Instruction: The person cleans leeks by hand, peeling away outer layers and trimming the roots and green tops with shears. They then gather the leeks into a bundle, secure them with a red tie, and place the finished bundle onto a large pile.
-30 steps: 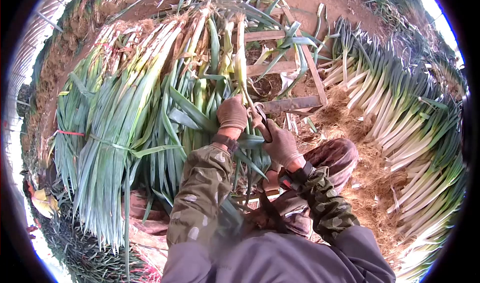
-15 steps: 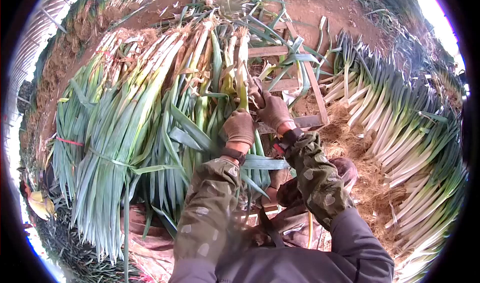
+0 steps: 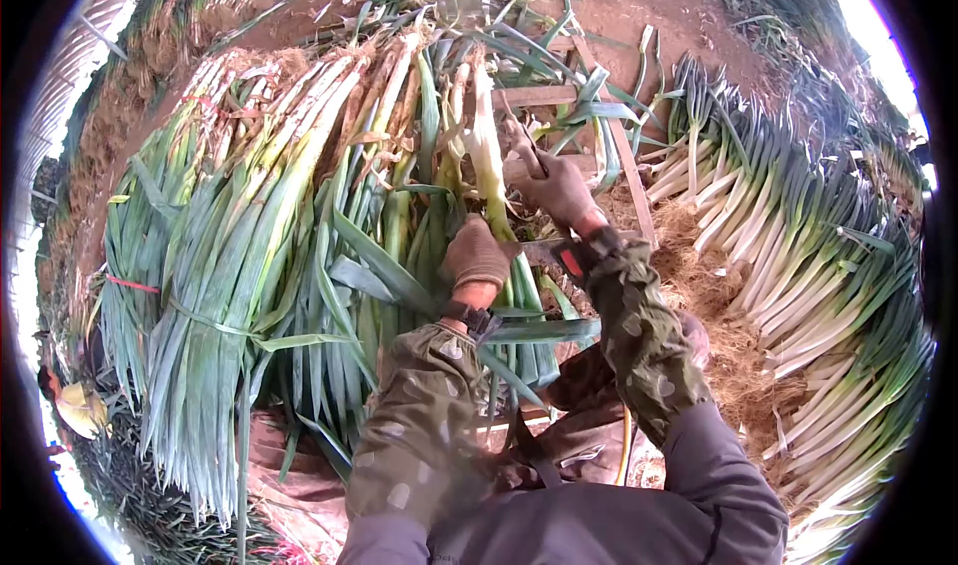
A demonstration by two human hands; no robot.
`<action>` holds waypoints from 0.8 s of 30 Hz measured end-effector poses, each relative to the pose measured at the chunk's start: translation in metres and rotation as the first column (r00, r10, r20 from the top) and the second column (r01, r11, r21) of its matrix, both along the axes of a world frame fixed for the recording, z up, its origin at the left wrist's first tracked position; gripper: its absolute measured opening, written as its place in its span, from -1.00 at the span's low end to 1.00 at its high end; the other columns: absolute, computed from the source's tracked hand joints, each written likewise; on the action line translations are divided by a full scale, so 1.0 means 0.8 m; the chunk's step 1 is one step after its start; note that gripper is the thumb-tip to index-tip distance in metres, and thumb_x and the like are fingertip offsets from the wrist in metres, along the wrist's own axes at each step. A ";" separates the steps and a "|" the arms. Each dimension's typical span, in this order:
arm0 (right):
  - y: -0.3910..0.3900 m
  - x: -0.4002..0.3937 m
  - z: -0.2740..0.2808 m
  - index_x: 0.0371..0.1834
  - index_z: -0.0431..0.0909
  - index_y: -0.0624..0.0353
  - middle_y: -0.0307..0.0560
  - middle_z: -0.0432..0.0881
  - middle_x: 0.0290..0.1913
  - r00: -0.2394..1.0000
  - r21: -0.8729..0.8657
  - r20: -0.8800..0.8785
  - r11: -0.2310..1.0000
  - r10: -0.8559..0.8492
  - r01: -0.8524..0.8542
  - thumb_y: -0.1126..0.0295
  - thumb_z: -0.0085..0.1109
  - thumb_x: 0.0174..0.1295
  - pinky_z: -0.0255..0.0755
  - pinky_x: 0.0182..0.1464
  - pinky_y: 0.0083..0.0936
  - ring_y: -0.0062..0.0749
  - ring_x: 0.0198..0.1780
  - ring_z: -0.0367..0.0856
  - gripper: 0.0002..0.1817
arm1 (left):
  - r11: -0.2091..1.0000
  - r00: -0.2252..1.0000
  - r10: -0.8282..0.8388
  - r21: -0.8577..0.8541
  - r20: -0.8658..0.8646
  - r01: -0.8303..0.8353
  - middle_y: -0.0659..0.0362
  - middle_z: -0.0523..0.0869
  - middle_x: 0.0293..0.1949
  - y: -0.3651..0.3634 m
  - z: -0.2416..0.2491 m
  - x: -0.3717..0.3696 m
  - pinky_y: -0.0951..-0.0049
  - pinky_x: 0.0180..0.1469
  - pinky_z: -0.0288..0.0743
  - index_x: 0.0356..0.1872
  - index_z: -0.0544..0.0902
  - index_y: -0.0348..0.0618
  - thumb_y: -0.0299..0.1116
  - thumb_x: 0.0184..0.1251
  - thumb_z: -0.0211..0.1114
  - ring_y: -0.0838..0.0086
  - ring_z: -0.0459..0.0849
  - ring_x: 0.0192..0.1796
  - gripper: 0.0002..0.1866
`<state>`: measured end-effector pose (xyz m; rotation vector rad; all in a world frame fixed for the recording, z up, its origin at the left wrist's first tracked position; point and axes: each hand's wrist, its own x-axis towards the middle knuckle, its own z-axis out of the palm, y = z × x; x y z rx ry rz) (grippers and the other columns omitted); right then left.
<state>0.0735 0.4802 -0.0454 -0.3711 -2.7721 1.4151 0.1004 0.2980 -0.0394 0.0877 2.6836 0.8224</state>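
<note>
I see the left hand, in a brown work glove, wrapped around the stalk of a leek low down, where the pale shaft turns green; the fingers are closed tight on it. The leek runs up and away from me, its white shaft lying on top of a big heap of untrimmed leeks that fills the left and middle of my view. The right hand, gloved the same way, sits higher up the same stalk, just beside the white part. It is curled shut around a thin dark tool whose tip pokes out above the knuckles and touches the shaft; I cannot tell exactly what kind of tool it is. Both forearms are in camouflage sleeves, and a red patch shows at the right wrist. Behind the hands a wooden frame of pale slats lies on the brown dirt, partly hidden by loose green leaves. To the right, well apart from the hands, a row of cleaned leeks lies with white stems side by side, next to a mound of dry tan trimmings. A green band ties one bundle in the left heap.
</note>
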 end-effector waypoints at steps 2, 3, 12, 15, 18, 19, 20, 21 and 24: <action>0.007 0.044 -0.001 -0.08 0.63 0.31 0.07 0.71 -0.33 0.995 0.021 0.078 0.998 0.064 -0.066 0.17 0.41 0.11 0.54 -0.12 -0.32 -0.35 -0.29 0.66 -0.55 | 0.999 0.999 0.016 0.039 0.043 -0.018 -0.14 0.78 -0.19 0.013 0.008 0.010 0.03 0.00 0.62 -0.08 0.61 -0.26 -0.13 -0.06 0.63 -0.07 0.77 -0.07 -0.43; 0.005 0.069 0.012 -0.04 0.61 0.32 -0.04 0.66 -0.34 0.996 -0.020 0.059 0.997 0.069 -0.068 0.22 0.44 0.12 0.50 -0.14 -0.39 -0.46 -0.29 0.58 -0.55 | 0.997 0.999 0.022 0.079 0.025 -0.024 -0.14 0.78 -0.18 0.018 0.006 0.017 0.01 -0.03 0.62 -0.10 0.64 -0.24 -0.16 -0.04 0.61 -0.07 0.77 -0.09 -0.48; 0.016 0.235 0.051 0.28 0.50 0.25 0.17 0.69 -0.17 0.989 -0.115 0.149 0.993 0.001 0.016 0.39 0.35 0.05 0.52 0.03 -0.38 -0.32 -0.15 0.66 -0.37 | 0.991 0.998 -0.028 0.130 -0.056 0.035 -0.07 0.78 -0.27 0.066 -0.048 0.089 0.07 -0.10 0.62 -0.17 0.67 -0.18 -0.10 -0.05 0.61 -0.01 0.78 -0.19 -0.51; 0.016 0.271 0.040 0.31 0.48 0.25 0.23 0.66 -0.18 0.997 -0.082 0.077 0.996 0.030 -0.023 0.42 0.33 0.01 0.53 0.02 -0.34 -0.34 -0.15 0.65 -0.32 | 0.991 0.999 -0.050 0.124 -0.004 0.050 -0.04 0.74 -0.21 0.088 -0.063 0.107 0.10 -0.07 0.64 -0.08 0.58 -0.18 -0.14 0.07 0.52 0.04 0.77 -0.11 -0.52; 0.012 0.285 0.042 0.31 0.48 0.25 0.20 0.65 -0.18 0.996 -0.171 0.053 0.982 -0.076 0.084 0.43 0.33 0.02 0.53 0.02 -0.38 -0.40 -0.14 0.64 -0.33 | 0.983 0.983 -0.144 0.098 -0.110 0.155 0.00 0.76 -0.24 0.098 -0.043 0.128 0.14 -0.13 0.66 -0.14 0.65 -0.13 -0.11 0.11 0.48 0.04 0.78 -0.17 -0.61; 0.015 0.287 0.039 0.31 0.48 0.26 0.11 0.66 -0.16 0.990 -0.163 0.141 0.986 0.002 0.022 0.46 0.34 0.01 0.53 0.01 -0.45 -0.45 -0.15 0.62 -0.33 | 0.969 0.979 -0.203 0.139 -0.029 0.205 0.01 0.77 -0.28 0.115 -0.057 0.131 0.15 -0.13 0.66 -0.17 0.69 -0.10 -0.14 0.12 0.47 0.04 0.78 -0.21 -0.66; 0.015 0.288 0.036 0.30 0.49 0.27 0.06 0.66 -0.17 0.994 -0.170 0.099 0.983 -0.049 0.065 0.47 0.34 0.01 0.53 0.00 -0.47 -0.46 -0.16 0.61 -0.33 | 0.981 0.983 -0.179 0.068 -0.031 0.181 0.01 0.78 -0.29 0.120 -0.071 0.144 0.15 -0.14 0.66 -0.18 0.70 -0.11 -0.16 0.15 0.45 0.05 0.78 -0.22 -0.70; 0.013 0.286 0.039 0.30 0.49 0.27 0.02 0.66 -0.19 0.994 -0.179 0.055 0.978 -0.096 0.104 0.48 0.33 0.01 0.53 -0.02 -0.49 -0.48 -0.17 0.60 -0.33 | 0.963 0.969 -0.235 0.120 -0.073 0.242 0.02 0.78 -0.28 0.115 -0.065 0.150 0.13 -0.13 0.65 -0.18 0.70 -0.10 -0.18 0.16 0.45 0.05 0.78 -0.22 -0.71; 0.018 0.274 0.061 0.33 0.46 0.31 -0.06 0.70 -0.19 0.983 -0.190 0.090 0.967 -0.157 0.172 0.52 0.30 0.03 0.58 -0.09 -0.47 -0.48 -0.21 0.63 -0.33 | 0.819 0.843 -0.477 0.221 -0.250 0.529 0.00 0.78 -0.27 0.073 -0.055 0.147 0.20 -0.18 0.67 -0.25 0.70 -0.15 -0.32 0.30 0.36 0.15 0.78 -0.26 -0.87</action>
